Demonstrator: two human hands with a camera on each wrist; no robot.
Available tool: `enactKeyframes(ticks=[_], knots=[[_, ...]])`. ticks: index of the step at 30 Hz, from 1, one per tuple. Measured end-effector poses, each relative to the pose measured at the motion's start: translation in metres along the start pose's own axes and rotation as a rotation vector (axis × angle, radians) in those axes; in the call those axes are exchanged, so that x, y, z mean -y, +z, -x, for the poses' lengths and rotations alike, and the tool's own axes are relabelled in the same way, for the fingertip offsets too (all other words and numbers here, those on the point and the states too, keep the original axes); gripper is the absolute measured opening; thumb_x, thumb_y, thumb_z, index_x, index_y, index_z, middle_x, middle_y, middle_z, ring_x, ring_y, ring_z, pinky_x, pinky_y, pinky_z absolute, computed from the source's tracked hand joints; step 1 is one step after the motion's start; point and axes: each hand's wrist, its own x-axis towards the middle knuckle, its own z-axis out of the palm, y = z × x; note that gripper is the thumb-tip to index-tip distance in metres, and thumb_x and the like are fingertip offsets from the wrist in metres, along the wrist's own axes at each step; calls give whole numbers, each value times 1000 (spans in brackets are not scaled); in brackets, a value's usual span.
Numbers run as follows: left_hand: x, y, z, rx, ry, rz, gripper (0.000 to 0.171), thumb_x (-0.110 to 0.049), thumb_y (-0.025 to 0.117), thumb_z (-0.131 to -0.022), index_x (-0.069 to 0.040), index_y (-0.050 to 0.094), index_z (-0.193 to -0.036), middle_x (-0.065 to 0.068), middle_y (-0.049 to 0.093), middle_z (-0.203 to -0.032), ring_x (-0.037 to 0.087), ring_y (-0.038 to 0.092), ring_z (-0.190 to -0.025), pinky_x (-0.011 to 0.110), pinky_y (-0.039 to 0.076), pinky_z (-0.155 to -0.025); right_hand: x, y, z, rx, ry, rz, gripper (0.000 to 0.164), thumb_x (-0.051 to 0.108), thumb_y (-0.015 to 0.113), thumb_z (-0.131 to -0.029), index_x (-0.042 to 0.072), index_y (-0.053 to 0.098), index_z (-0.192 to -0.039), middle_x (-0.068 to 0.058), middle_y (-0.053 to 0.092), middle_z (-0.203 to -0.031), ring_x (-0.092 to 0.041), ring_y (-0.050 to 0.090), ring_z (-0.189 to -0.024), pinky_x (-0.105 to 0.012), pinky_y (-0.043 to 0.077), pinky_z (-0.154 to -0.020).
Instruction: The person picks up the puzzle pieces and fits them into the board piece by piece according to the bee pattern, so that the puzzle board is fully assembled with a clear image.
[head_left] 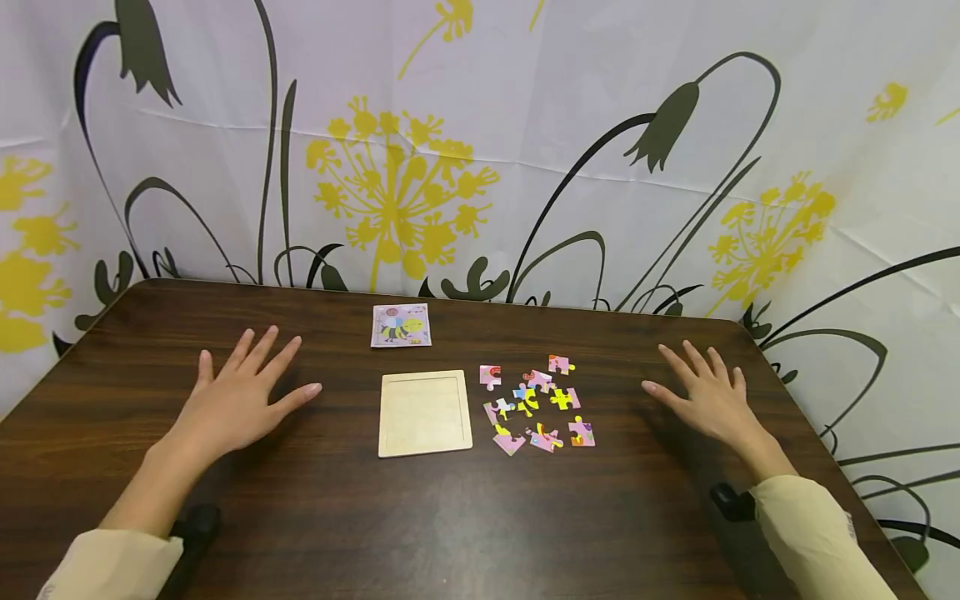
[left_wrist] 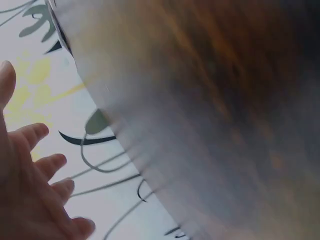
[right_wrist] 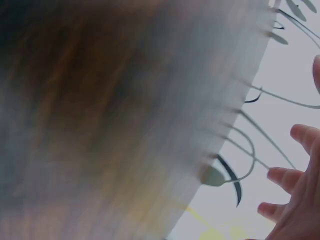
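My left hand (head_left: 232, 404) is spread with straight fingers over the left part of the table, holding nothing. On the right, my right hand (head_left: 712, 400) has its fingers spread too and holds nothing. Between them lies a square wooden puzzle tray (head_left: 424, 414) with a raised rim. Several loose jigsaw pieces (head_left: 582, 433), pink with yellow and other colours, are scattered just right of the tray. Behind the tray is a square picture card (head_left: 401, 325) showing a bee. Both wrist views show the spread fingers (left_wrist: 52, 165) and bare tabletop only.
The dark brown wooden table (head_left: 450, 533) has rounded far corners. Behind it hangs a white cloth (head_left: 555, 108) printed with yellow flowers and dark stems. A black strap device (head_left: 731, 502) sits at my right wrist, another (head_left: 197, 529) at my left.
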Motion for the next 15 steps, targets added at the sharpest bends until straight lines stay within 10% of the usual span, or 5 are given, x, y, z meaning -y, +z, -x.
enactKeyframes(ticks=[15], knots=[[-52,14,-4,19,222,166,85,-60,52,-83,-2,32,-141,21,24,-146,45,26,-128,60,24,-98,40,-2,-10,-1,-203,-150,66,47,55,-88,11,37,-140,-21,31,-142,-43,21,-129,-68,13,-92]])
